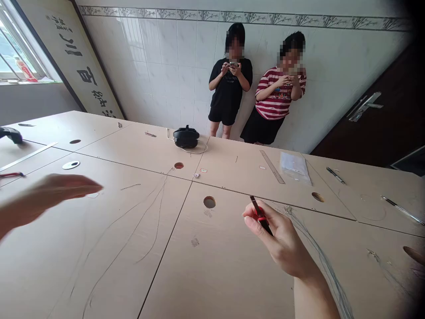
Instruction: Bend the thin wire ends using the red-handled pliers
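Thin wires (142, 216) stretch toward the person, rightward of the nearer left hand (63, 192), whose blurred grip I cannot tell, while the right hand (282, 237) pinches a red-and-black tool (260, 218).

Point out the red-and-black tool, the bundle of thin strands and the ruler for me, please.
Red-and-black tool (261, 218): head view, on its red part.
Bundle of thin strands (321, 253): head view, partway along its length.
Ruler (272, 167): head view, middle of its flat face.

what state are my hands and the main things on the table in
red-and-black tool: held in right hand
left hand: blurred, grip unclear
wire bundle: gathered, curved
loose wires: spread apart
ruler: lying flat
plastic packet: lying flat
black device: set down
black pen: lying flat
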`<state>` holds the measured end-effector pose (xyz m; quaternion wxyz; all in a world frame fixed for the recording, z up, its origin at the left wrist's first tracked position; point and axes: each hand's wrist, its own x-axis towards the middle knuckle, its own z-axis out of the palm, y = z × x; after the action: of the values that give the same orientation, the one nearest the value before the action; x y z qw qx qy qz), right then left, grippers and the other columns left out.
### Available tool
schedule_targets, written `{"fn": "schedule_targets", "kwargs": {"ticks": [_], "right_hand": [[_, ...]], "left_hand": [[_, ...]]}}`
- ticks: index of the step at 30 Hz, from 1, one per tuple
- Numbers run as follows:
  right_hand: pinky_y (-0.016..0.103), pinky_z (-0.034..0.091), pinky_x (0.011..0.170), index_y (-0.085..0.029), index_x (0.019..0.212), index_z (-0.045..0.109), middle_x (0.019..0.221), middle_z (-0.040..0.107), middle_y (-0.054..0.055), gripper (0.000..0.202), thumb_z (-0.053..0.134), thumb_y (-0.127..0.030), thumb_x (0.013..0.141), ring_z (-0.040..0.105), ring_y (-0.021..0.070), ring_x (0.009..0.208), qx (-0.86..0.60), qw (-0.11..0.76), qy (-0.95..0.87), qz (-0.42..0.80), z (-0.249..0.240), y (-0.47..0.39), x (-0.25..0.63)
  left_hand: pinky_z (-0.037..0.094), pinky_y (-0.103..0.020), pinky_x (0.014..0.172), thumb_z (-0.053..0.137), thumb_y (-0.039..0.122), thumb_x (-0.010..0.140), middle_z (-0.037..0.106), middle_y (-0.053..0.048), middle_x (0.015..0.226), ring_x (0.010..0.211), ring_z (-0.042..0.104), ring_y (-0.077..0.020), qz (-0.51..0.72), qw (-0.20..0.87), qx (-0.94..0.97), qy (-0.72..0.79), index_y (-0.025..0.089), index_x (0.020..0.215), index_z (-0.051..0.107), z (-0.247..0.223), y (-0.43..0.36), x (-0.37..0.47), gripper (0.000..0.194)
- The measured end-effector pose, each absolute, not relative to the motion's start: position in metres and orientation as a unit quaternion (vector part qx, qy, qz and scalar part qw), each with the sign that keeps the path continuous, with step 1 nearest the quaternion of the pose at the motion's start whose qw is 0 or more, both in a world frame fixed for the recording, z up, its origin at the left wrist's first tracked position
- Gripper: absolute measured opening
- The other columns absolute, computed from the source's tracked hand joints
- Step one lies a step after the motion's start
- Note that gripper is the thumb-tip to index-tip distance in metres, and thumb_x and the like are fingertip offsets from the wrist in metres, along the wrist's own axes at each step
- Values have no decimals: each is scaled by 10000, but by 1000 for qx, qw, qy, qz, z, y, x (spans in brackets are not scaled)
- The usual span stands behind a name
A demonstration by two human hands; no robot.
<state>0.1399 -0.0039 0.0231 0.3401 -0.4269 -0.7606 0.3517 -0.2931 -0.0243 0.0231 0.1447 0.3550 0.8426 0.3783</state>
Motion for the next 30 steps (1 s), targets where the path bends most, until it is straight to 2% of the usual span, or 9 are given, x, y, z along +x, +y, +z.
{"fn": "schedule_targets", "kwargs": {"ticks": [3,4,6,9,13,22,30], "right_hand": [[271,412,603,-233,813,506,729,476,-10,221,494,-399,958,449,148,652,-431,335,-760,353,21,-1,138],[268,411,601,-233,813,505,731,475,-10,224,489,-402,961,451,148,653,-432,333,-760,354,20,-1,138],[265,413,604,-235,818,505,738,477,-11,227,484,-408,964,455,148,660,-436,329,-758,355,19,0,137],[265,420,619,-238,828,511,755,489,-9,225,488,-417,963,462,150,674,-446,327,-754,354,16,3,138],[261,418,618,-239,834,515,749,484,-14,219,490,-413,964,459,147,667,-456,332,-747,352,13,6,138],[262,404,601,-235,822,507,736,466,-16,238,486,-423,967,438,143,647,-465,316,-746,357,3,12,131],[262,407,615,-229,825,503,731,456,-15,237,478,-414,970,439,142,651,-482,312,-738,354,3,13,127]], "left_hand": [[471,-360,921,750,296,816,704,-29,951,1072,585,-246,315,219,405,830,129,892,716,18,13,-306,187],[466,-320,896,773,315,790,706,-15,909,1063,580,-241,307,234,414,824,130,872,721,12,32,-305,209],[484,-312,847,717,393,838,692,-19,904,1038,589,-246,295,238,413,828,107,915,713,-4,70,-298,296],[550,-382,807,633,361,918,671,-65,1056,941,648,-212,275,230,402,842,123,1053,660,-31,118,-284,276],[563,-421,836,613,353,935,638,-86,1173,995,647,-236,255,212,403,853,141,1185,614,-59,154,-274,328],[530,-471,910,614,355,933,616,-100,1237,1082,618,-259,229,146,426,863,150,1213,606,-100,193,-273,346],[503,-498,946,615,344,932,602,-108,1268,1125,596,-264,214,105,423,874,165,1224,601,-112,213,-267,342]]}}
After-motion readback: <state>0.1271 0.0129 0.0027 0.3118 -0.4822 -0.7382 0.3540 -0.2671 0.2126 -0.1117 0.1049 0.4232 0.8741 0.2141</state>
